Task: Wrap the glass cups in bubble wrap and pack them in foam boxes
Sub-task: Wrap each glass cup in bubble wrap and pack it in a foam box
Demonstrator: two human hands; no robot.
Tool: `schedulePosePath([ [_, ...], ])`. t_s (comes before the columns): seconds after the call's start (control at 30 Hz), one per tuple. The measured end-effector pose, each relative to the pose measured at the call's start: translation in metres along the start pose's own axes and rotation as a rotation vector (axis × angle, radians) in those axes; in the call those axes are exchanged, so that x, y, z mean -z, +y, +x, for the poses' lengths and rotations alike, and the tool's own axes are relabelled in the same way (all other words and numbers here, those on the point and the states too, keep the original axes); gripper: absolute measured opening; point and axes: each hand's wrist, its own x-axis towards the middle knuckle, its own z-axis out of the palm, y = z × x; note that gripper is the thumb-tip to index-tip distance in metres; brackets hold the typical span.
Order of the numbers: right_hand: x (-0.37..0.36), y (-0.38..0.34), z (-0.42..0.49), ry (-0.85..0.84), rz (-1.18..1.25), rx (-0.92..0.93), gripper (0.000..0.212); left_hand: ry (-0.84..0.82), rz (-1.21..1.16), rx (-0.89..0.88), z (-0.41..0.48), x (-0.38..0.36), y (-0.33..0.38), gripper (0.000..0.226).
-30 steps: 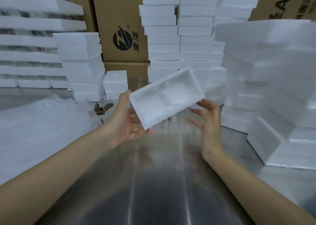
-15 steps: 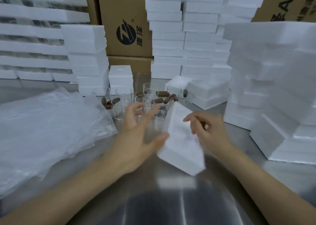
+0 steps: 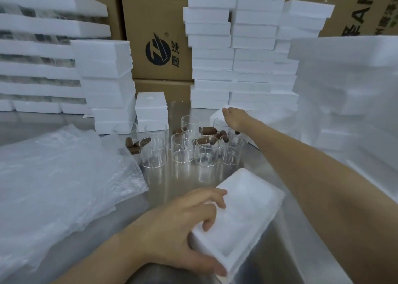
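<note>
I have my left hand's [image 3: 172,229] fingers [image 3: 212,201] curled over the rim of the shallow white foam box [image 3: 243,214], thumb against its near edge. Clear glass cups [image 3: 206,152] stand at the box's 12 o'clock. Beyond them, at 1 o'clock, my right hand [image 3: 235,117] rests on a white foam block [image 3: 216,116]. I cannot tell how its fingers are set.

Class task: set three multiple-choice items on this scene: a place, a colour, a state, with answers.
1. Where do the clear bubble-wrap sheets lie? A left of the clear glass cups; B on the cups; C inside a box.
2. What colour are the small cylindrical stoppers? A white; B brown; C green.
3. The white foam box gripped by the left hand is: A lidded; B full; C empty.
Answers: A, they lie at the cups' left; B, brown cylinders; C, bare hollow shows.
</note>
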Motion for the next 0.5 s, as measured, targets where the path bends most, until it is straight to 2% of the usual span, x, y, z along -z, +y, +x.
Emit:
schedulePosePath([
  [0.2,-0.012,0.005,0.021,-0.041,-0.035,-0.078,0.076,0.092,0.312,-0.087,-0.006,0.020,-0.024,0.019],
  [0.27,-0.013,0.006,0.027,-0.004,-0.096,-0.104,0.079,0.115,0.327,-0.066,-0.004,0.018,-0.027,0.031],
  [0.33,-0.012,0.004,0.028,0.113,-0.111,-0.071,0.071,0.184,0.383,-0.035,-0.002,0.015,-0.029,0.038],
  [0.4,-0.004,-0.002,0.023,0.291,-0.022,0.051,0.054,0.250,0.363,0.051,-0.003,0.018,-0.031,0.040],
  [0.5,0.014,-0.020,-0.003,0.557,0.120,0.265,0.033,0.207,0.296,0.109,-0.006,0.022,-0.029,0.037],
])
